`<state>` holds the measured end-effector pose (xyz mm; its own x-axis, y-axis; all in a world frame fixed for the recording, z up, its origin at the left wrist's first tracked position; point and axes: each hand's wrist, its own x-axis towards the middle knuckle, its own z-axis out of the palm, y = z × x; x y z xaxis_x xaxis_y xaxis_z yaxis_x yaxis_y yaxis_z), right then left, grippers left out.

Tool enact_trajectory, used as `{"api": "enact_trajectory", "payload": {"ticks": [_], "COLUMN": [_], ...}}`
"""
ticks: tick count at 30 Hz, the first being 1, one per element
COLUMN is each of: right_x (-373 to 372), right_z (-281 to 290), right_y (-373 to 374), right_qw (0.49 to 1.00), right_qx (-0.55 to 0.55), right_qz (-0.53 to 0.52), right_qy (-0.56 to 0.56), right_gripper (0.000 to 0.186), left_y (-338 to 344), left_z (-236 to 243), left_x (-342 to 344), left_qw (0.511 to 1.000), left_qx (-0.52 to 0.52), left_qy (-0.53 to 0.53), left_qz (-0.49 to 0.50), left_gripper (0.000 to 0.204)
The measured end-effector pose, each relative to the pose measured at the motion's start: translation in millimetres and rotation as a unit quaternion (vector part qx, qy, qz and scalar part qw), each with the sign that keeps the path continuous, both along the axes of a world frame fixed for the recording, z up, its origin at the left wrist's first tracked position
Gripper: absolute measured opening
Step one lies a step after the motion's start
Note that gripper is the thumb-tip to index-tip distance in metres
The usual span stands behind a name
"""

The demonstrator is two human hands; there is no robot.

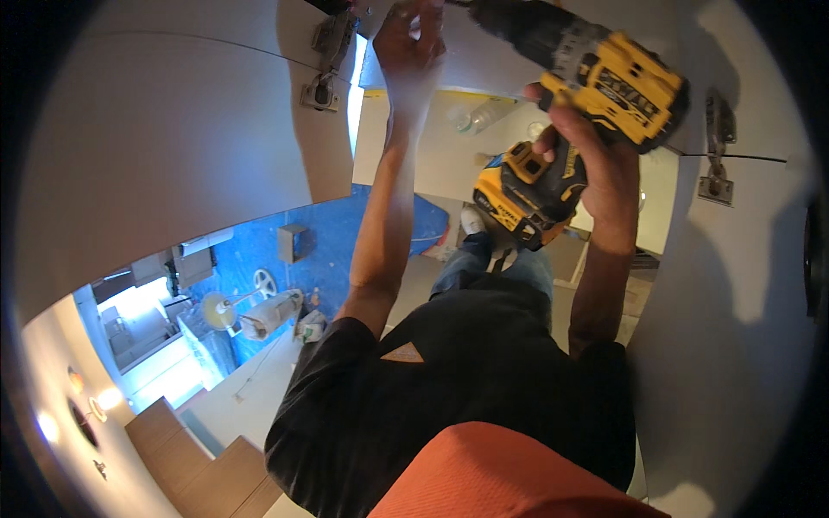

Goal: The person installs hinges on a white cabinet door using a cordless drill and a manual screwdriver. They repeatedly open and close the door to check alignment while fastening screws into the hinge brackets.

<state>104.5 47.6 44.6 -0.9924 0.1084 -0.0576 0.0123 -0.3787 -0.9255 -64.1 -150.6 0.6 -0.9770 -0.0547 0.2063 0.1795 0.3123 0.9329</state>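
My right hand (607, 177) grips the handle of a yellow and black cordless drill (635, 91), a finger by its trigger. The drill's battery (511, 203) hangs below the hand, and its dark chuck points up and left. Raised at the top edge, my left hand (409, 41) has its fingers curled in a pinch close to the drill's front end. Whatever lies between those fingertips is too small to make out, and the upper picture edge cuts off part of the hand.
A cabinet door (190, 129) with metal hinges (321, 93) stands at my left, another door panel (734, 285) with a hinge (717, 186) at my right. A clear plastic bottle (485, 116) lies below the drill. Blue sheeting (337, 233) covers floor at left, near wooden boards (186, 453).
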Motion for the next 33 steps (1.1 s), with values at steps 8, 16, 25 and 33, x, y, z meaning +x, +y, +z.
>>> {"api": "enact_trajectory", "payload": {"ticks": [8, 16, 25, 33], "right_x": [2, 4, -16, -18], "right_z": [43, 52, 73, 65], "right_y": [43, 54, 52, 49], "right_qw": [0.975, 0.976, 0.944, 0.961], "right_qx": [0.101, 0.033, 0.074, 0.023], "right_qz": [-0.189, -0.172, -0.176, -0.164], "right_qy": [0.06, 0.127, 0.268, 0.22], "right_gripper": [0.032, 0.033, 0.032, 0.033], "left_y": [30, 19, -27, -16], "left_z": [-18, -10, -17, -8], "left_x": [-35, -31, -47, -66], "left_qw": [0.952, 0.927, 0.898, 0.881], "left_qx": [-0.169, -0.147, -0.361, -0.363], "left_qy": [0.254, 0.343, 0.251, 0.304], "left_qz": [0.006, 0.042, 0.024, 0.008], "left_gripper": [0.02, 0.017, 0.028, 0.015]}}
